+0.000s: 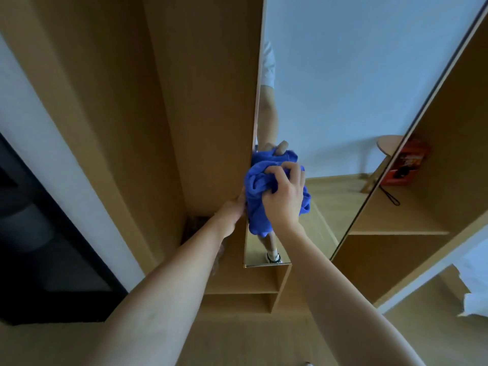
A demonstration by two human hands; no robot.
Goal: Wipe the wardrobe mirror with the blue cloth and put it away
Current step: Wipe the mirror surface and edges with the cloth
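Head view: at the centre of the frame the right hand (284,196) bunches the blue cloth (260,196) in curled fingers and presses it against the mirror (330,101), close to the glass's left edge. Wadding the cloth this way probably gives a thick pad to rub with, and the spare fabric hangs below the fist. The left hand (232,211) reaches to the mirror panel's left edge just beside the cloth, likely to steady the panel against the push; its fingers are hidden behind the edge and the cloth, so whether it grips anything cannot be told. The mirror runs tall and narrow up the middle of the frame, set in the wooden wardrobe (184,101), and it reflects the arm, the cloth and a stool (388,146). At the right a shelf (401,217) holds an orange box (409,165). The wiping looks under way, with the putting away yet to come.
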